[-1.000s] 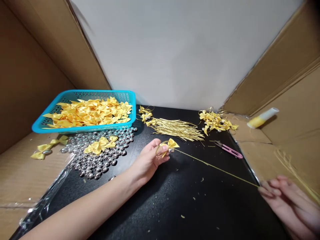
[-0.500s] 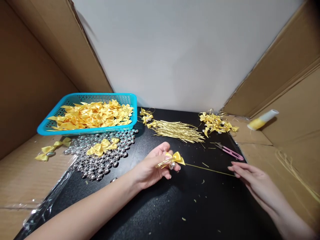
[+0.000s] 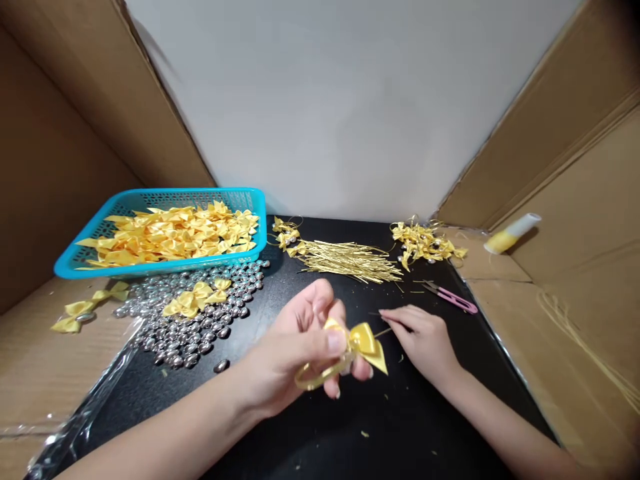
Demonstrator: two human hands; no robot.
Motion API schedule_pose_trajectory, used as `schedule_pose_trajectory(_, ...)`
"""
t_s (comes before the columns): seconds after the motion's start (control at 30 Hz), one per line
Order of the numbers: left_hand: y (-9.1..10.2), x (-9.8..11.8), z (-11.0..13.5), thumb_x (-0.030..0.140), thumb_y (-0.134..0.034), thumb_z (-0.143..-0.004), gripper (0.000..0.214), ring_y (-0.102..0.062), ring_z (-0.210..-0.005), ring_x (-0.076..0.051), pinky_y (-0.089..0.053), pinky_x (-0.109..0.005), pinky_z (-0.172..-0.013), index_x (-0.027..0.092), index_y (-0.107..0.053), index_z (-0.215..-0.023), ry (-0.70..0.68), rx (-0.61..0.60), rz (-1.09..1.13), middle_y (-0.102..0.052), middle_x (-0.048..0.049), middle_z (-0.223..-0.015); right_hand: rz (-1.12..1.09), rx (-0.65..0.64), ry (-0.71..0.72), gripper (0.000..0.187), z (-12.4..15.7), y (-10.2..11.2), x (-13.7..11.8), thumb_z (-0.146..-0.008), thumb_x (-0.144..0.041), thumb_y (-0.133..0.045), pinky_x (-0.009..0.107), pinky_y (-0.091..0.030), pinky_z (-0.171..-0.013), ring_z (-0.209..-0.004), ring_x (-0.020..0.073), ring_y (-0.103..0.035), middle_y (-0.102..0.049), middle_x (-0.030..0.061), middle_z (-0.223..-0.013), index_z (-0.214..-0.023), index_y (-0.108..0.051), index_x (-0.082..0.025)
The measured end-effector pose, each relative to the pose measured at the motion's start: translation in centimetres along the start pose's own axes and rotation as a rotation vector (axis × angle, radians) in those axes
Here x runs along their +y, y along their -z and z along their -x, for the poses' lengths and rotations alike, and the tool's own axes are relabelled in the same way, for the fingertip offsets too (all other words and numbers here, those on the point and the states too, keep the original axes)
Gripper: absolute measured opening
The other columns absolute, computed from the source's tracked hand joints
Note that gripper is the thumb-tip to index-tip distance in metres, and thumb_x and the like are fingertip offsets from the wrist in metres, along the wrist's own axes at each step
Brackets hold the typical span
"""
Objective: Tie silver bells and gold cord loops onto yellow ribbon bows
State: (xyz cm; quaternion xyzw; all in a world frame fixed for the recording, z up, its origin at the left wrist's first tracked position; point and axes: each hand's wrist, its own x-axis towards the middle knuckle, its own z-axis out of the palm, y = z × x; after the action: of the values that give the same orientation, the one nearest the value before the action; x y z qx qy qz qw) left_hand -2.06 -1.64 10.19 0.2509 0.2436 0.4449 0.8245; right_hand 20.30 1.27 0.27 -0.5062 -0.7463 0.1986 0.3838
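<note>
My left hand (image 3: 295,350) pinches a small yellow ribbon bow (image 3: 367,341) with a gold cord loop (image 3: 315,377) hanging under it, held just above the black table (image 3: 350,427). My right hand (image 3: 423,337) is close on its right, fingertips pinching the short gold cord end that sticks out of the bow. A silver bell at the bow is mostly hidden behind my left fingers.
A blue basket (image 3: 150,267) of yellow bows stands at the back left, with a heap of silver bells (image 3: 195,320) in front of it. Gold cords (image 3: 350,260), finished bows (image 3: 425,243) and pink snips (image 3: 450,297) lie behind. Cardboard walls stand on both sides; a yellow-white tube (image 3: 510,233) rests at the right.
My left hand brought the bow nearer and lower. My right hand slid in along the gold cord from the far right to just beside the bow; the long cord tail is gone from view.
</note>
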Motion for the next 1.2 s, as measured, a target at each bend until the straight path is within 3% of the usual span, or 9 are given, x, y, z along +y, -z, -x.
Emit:
schedule_pose_trajectory(0.17,0.3,-2.6,0.7,0.018,-0.08,-0.07,0.044,-0.072,-0.057,-0.016,-0.049,-0.013,-0.041,0.021,-0.036,-0.075,0.194,-0.224,-0.135,-0.062,0.0054,-0.064,-0.072,0.139,-0.022,0.018,-5.5,-2.3,0.8,-0.08,-0.019,-0.061,0.036,-0.055,-0.078,-0.079,0.0227,-0.072,-0.078,0.005,-0.083,-0.078,-0.078,-0.024)
schedule_pose_trajectory(0.3,1.2,-5.6,1.0,0.014,-0.082,-0.062,0.042,-0.059,-0.05,-0.003,-0.043,-0.008,-0.046,0.017,-0.041,-0.07,0.382,-0.224,-0.34,-0.065,0.0025,-0.066,-0.151,0.244,-0.047,0.016,-8.4,-3.4,0.1,-0.08,-0.019,-0.063,0.035,-0.053,-0.077,-0.078,0.0214,-0.069,-0.078,0.0051,-0.085,-0.079,-0.078,-0.024)
schedule_pose_trajectory(0.43,1.5,-6.3,1.0,0.008,-0.079,-0.059,0.04,-0.058,-0.051,-0.003,-0.042,-0.01,-0.048,0.017,-0.041,-0.068,0.38,-0.165,-0.427,-0.065,0.0023,-0.066,-0.268,0.318,-0.113,0.01,-9.7,-3.6,-0.5,-0.077,-0.025,-0.069,0.032,-0.053,-0.069,-0.069,0.0182,-0.067,-0.076,0.0045,-0.079,-0.081,-0.078,-0.021)
schedule_pose_trajectory(0.5,1.6,-5.9,0.8,0.007,-0.076,-0.061,0.04,-0.062,-0.053,-0.006,-0.044,-0.012,-0.049,0.018,-0.04,-0.07,0.38,-0.166,-0.382,-0.067,0.0019,-0.067,-0.344,0.376,-0.177,0.012,-10.3,-2.6,-0.2,-0.078,-0.026,-0.069,0.03,-0.053,-0.067,-0.071,0.0171,-0.068,-0.076,0.0056,-0.081,-0.084,-0.076,-0.018)
schedule_pose_trajectory(0.6,2.0,-5.4,0.4,0.007,-0.074,-0.065,0.038,-0.066,-0.057,-0.009,-0.046,-0.013,-0.051,0.019,-0.038,-0.071,0.363,-0.159,-0.367,-0.066,0.0024,-0.065,-0.442,0.474,-0.274,0.016,-11.1,1.1,0.9,-0.086,-0.028,-0.061,0.028,-0.054,-0.067,-0.074,0.0142,-0.068,-0.075,0.0072,-0.09,-0.091,-0.071,-0.016)
schedule_pose_trajectory(0.77,2.7,-5.5,-0.1,0.009,-0.073,-0.068,0.035,-0.069,-0.064,-0.011,-0.045,-0.014,-0.052,0.019,-0.04,-0.071,0.339,-0.18,-0.531,-0.067,0.0003,-0.067,-0.764,0.561,-0.36,0.008,-10.9,7.3,0.1,-0.087,-0.024,-0.063,0.02,-0.05,-0.069,-0.074,0.0065,-0.066,-0.072,-0.0028,-0.087,-0.091,-0.068,-0.021)
schedule_pose_trajectory(0.87,3.0,-5.9,-0.3,0.008,-0.073,-0.067,0.034,-0.067,-0.062,-0.011,-0.044,-0.015,-0.053,0.018,-0.041,-0.07,0.33,-0.185,-0.602,-0.066,0.0005,-0.068,-0.926,0.516,-0.418,0.003,-10.8,8.2,-1.8,-0.084,-0.02,-0.066,0.018,-0.049,-0.064,-0.068,0.0043,-0.063,-0.07,-0.0057,-0.08,-0.083,-0.068,-0.021)
schedule_pose_trajectory(1.03,4.2,-6.1,-1.0,0.009,-0.073,-0.069,0.033,-0.063,-0.058,-0.008,-0.044,-0.015,-0.054,0.017,-0.041,-0.071,0.249,-0.105,-0.601,-0.063,0.003,-0.064,-1.059,0.522,-0.455,0.013,-10.9,9.5,-4.7,-0.081,-0.019,-0.071,0.019,-0.048,-0.055,-0.055,0.0041,-0.057,-0.067,-0.0076,-0.071,-0.07,-0.066,-0.025)
schedule_pose_trajectory(1.2,4.9,-5.7,-2.5,0.019,-0.08,-0.067,0.043,-0.066,-0.057,-0.011,-0.047,-0.016,-0.051,0.019,-0.038,-0.072,0.149,0.158,-0.391,-0.064,0.0046,-0.062,-1.024,0.445,-0.272,0.016,-4.7,10.0,-7.8,-0.085,-0.022,-0.068,0.019,-0.042,-0.045,-0.039,0.0009,-0.04,-0.057,-0.0083,-0.058,-0.069,-0.065,-0.027)
